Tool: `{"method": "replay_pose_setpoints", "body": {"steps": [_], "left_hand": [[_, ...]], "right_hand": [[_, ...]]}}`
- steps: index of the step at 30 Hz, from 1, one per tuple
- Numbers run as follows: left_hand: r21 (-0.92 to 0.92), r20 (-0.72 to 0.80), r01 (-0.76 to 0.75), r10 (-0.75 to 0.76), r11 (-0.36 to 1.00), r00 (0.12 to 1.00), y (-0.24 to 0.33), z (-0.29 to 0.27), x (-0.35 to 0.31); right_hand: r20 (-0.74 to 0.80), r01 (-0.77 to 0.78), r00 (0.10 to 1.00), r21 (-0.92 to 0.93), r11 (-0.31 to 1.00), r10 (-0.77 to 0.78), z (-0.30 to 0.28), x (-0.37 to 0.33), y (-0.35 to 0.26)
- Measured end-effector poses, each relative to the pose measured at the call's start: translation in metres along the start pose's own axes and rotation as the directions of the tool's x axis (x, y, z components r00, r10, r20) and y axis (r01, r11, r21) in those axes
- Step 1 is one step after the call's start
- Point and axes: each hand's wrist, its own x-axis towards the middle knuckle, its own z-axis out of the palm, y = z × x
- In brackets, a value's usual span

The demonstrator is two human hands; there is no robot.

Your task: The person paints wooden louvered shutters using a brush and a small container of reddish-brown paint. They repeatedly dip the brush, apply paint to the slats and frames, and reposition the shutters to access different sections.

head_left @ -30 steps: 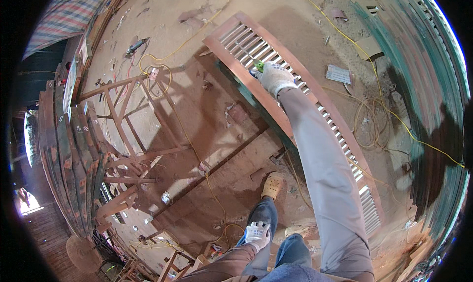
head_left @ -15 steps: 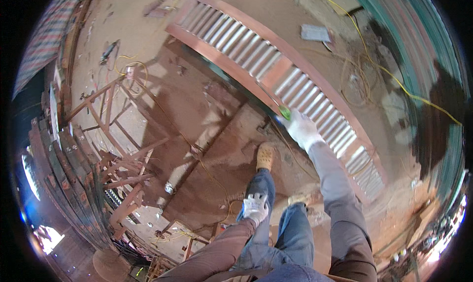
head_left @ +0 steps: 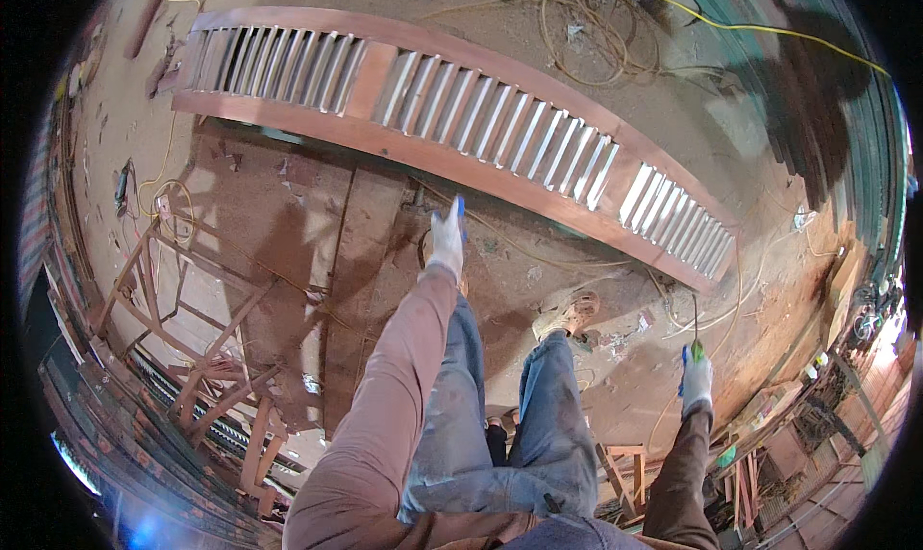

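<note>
A long reddish-brown louvered wooden panel [head_left: 370,79], with pale slats between its rails, lies across the space in front of me. My left hand [head_left: 446,242], in a white glove with blue on it, reaches toward its near rail; the fingers point away and look apart, with nothing seen in them. Far out to the right, below the panel's right end, my gloved right hand [head_left: 697,385] is closed round the green handle of a screwdriver [head_left: 697,346]. Its thin shaft points away from me.
Brown wooden frames [head_left: 197,295] stand at the left. A yellow cable [head_left: 731,24] and a coiled hose [head_left: 615,55] lie beyond the panel. Long greenish boards [head_left: 822,127] are stacked at the right. A power tool [head_left: 122,187] lies at the far left.
My right hand has moved from the panel's near rail to the lower right with the screwdriver. My left hand has left my knee and stretched forward. The view has turned.
</note>
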Motion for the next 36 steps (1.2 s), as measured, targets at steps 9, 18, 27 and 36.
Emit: {"method": "replay_pose_setpoints", "body": {"steps": [9, 18, 27, 36], "left_hand": [[-0.415, 0.11, -0.076, 0.132, 0.907, 0.985, 0.007, 0.054, 0.135], [-0.264, 0.253, 0.026, 0.043, 0.964, 0.967, 0.031, 0.07, 0.075], [-0.392, 0.323, -0.001, 0.139, 0.92, 0.936, 0.04, 0.076, 0.048], [-0.387, 0.351, 0.07, 0.076, 0.919, 0.933, 0.028, 0.053, 0.078]], "right_hand": [[-0.085, 0.82, 0.572, 0.073, 0.567, -0.816, 0.148, -0.066, -0.142], [-0.033, 0.784, 0.607, 0.19, 0.591, -0.794, 0.188, -0.113, -0.175], [0.196, 0.622, 0.771, -0.028, 0.783, -0.606, 0.218, -0.116, -0.034], [-0.207, 0.424, 0.905, 0.402, 0.812, -0.371, 0.202, -0.003, -0.067]]}}
